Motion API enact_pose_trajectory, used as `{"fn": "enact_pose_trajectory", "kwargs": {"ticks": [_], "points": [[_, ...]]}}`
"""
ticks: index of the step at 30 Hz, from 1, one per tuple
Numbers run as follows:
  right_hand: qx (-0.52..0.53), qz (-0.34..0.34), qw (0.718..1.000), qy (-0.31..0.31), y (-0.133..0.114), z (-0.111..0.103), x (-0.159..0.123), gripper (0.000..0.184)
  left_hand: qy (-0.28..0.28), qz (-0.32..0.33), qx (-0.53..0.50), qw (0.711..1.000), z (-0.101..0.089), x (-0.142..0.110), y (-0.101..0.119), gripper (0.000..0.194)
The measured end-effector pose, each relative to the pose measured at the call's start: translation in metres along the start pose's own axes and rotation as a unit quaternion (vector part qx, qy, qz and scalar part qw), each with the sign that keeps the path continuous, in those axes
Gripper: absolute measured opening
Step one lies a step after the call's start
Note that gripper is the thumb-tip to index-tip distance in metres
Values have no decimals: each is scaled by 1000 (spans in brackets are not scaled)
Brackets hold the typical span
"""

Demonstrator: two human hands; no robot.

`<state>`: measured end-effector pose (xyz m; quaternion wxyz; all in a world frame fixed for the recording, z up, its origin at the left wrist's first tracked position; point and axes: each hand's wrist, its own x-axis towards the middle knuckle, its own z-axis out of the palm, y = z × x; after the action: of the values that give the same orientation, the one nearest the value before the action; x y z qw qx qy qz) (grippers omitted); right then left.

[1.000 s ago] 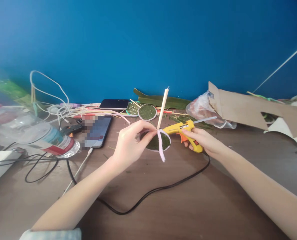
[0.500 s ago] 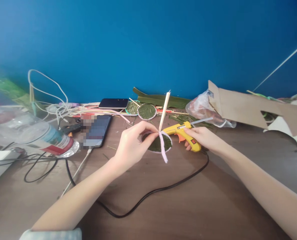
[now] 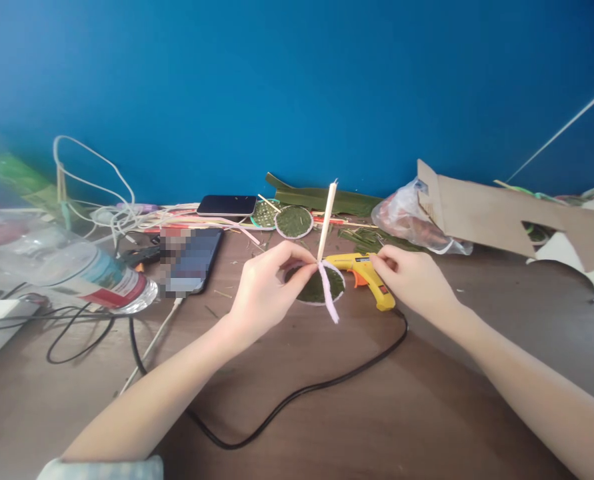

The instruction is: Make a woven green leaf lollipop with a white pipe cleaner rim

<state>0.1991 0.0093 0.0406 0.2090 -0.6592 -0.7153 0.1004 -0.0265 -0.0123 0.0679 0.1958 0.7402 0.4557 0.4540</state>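
My left hand (image 3: 265, 288) pinches the base of a pale wooden stick (image 3: 326, 220) that stands nearly upright, where a pale pink pipe cleaner (image 3: 329, 297) is tied round it. Just behind the stick lies a round green woven disc (image 3: 311, 288) with a white rim. My right hand (image 3: 413, 279) rests over the rear of a yellow glue gun (image 3: 365, 272), whose nozzle points left toward the stick. The gun lies low on the brown table (image 3: 377, 413). The fingers curl loosely on the gun's body.
The gun's black cord (image 3: 297, 397) loops across the table in front of me. A plastic bottle (image 3: 61, 267) lies at the left near two phones (image 3: 191, 260) and tangled white cables (image 3: 107, 213). Cardboard (image 3: 507, 213), a plastic bag (image 3: 407, 220) and leaves (image 3: 321, 199) sit at the back right.
My right hand has lowered the glue gun to the table and shifted up over its rear, and the glue stick is now hidden. The left hand and stick stay almost still.
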Motion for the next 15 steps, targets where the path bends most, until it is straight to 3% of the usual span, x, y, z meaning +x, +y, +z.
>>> {"fn": "enact_pose_trajectory", "kwargs": {"ticks": [2,6,10,15], "points": [[55,-50,996,41,-13,-10,-10,31,5,2,10,1000,1,-1,0,7],[136,-161,977,22,-39,-22,-38,28,0,26,61,998,3,-4,4,7],[103,-231,966,60,-53,-13,-58,30,-9,57,107,993,7,-9,8,9],[55,-245,961,117,-53,-5,-60,9,-17,91,125,988,11,-15,11,10]]}}
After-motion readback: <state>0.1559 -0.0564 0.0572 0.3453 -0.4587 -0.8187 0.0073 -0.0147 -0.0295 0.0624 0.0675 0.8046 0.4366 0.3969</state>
